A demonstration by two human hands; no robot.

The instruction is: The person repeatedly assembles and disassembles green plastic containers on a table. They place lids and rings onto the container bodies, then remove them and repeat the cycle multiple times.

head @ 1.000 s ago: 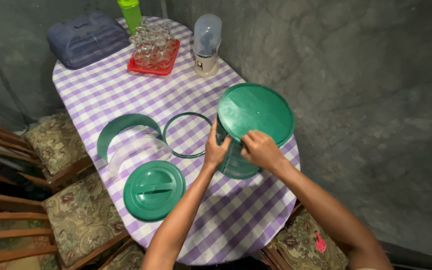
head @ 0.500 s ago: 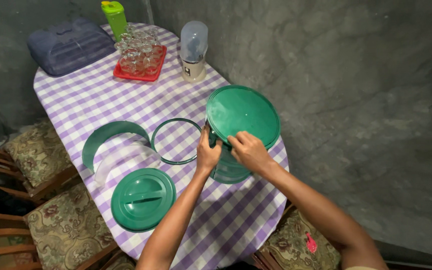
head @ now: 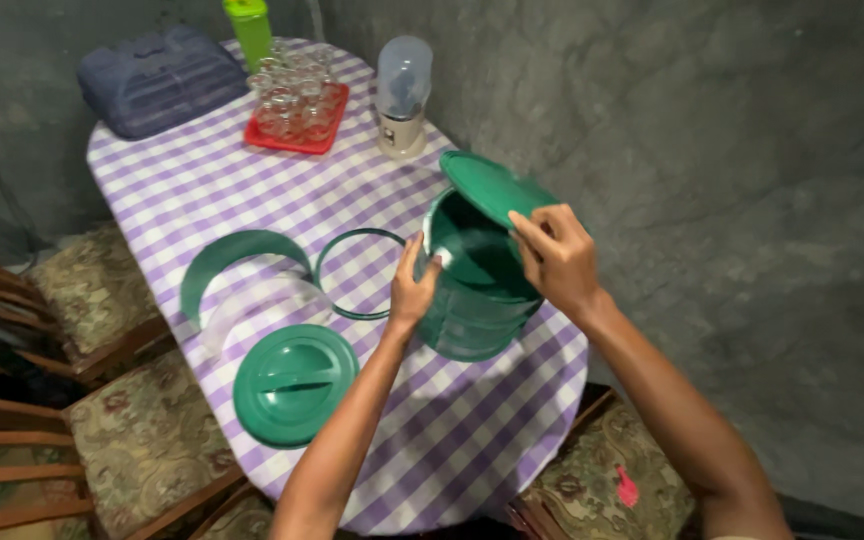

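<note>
A green round container (head: 472,300) stands on the checked tablecloth near the table's right edge. My left hand (head: 414,288) presses against its left wall and steadies it. My right hand (head: 557,255) grips a flat green round tray (head: 492,185) by its near edge and holds it tilted up above the container's mouth. The container's green inside shows beneath it.
A green domed lid (head: 295,382), a green ring (head: 360,270), a curved green panel (head: 237,260) and a clear curved panel (head: 262,305) lie on the purple checked table (head: 202,190). Farther back are a red tray of glasses (head: 297,110), a blender (head: 402,95), a green bottle (head: 250,28) and a dark blue cover (head: 157,80). Cushioned chairs (head: 142,450) stand left and front.
The flat tray lay level on top of the container. My right hand has lifted its near edge, tilting it up and away and opening the container's mouth. The camera shifted slightly.
</note>
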